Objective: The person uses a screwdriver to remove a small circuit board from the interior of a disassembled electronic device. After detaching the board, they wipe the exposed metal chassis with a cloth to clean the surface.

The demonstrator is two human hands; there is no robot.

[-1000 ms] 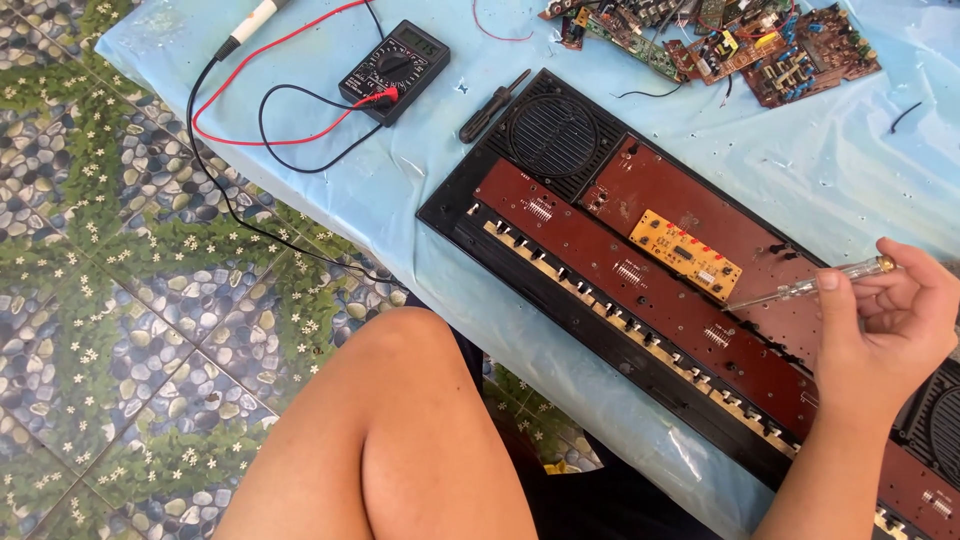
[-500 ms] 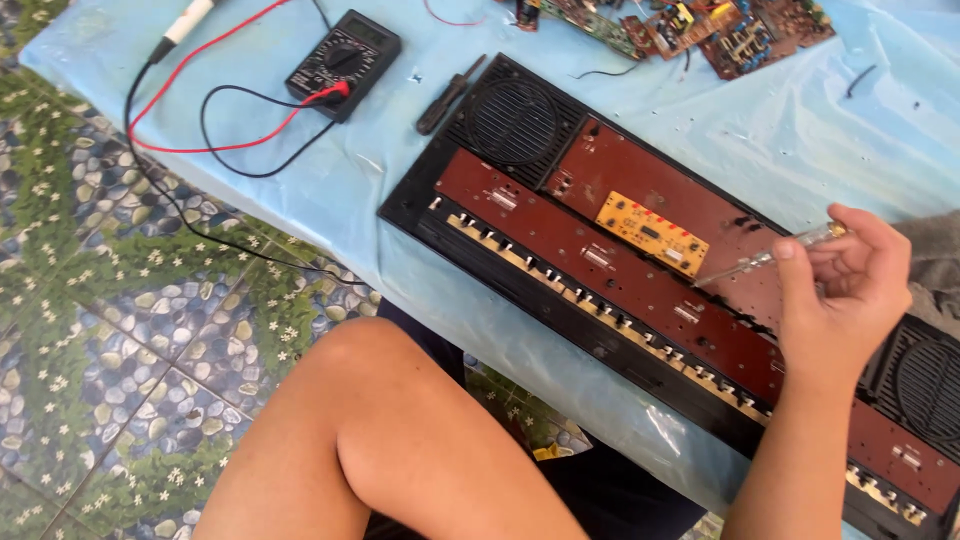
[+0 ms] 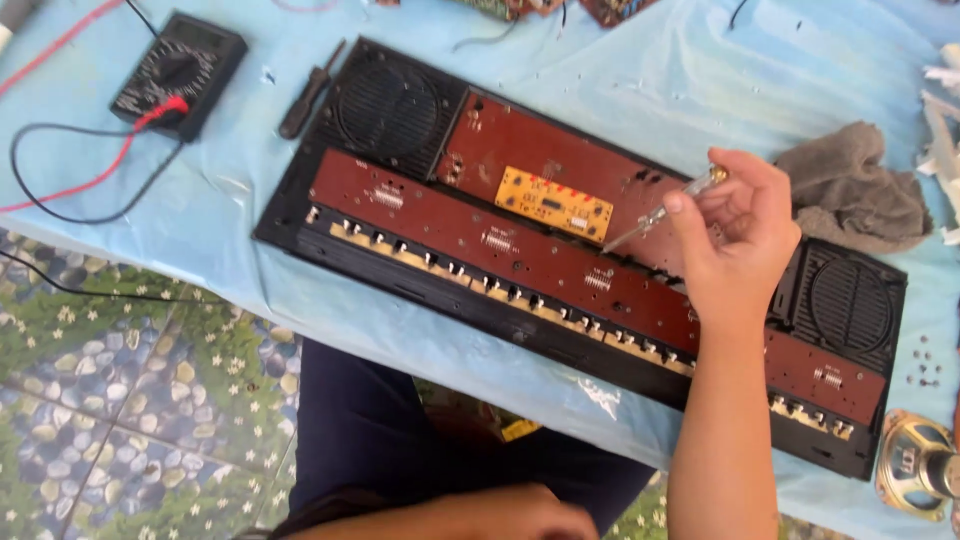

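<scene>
right hand [image 3: 740, 235] pinching a clear-handled slim screwdriver [image 3: 660, 212], tip down on the long black opened keyboard's reddish-brown circuit board [image 3: 520, 245], lying across the blue-covered counter [image 3: 640, 70]; left hand out of view.

A black multimeter [image 3: 178, 72] with red and black leads lies at the far left of the blue-covered surface [image 3: 640, 90]. A black screwdriver [image 3: 311, 89] rests just beside it, a grey rag [image 3: 855, 190] lies far right, and a loose speaker [image 3: 918, 463] (gold-rimmed) sits at the near right corner.
</scene>
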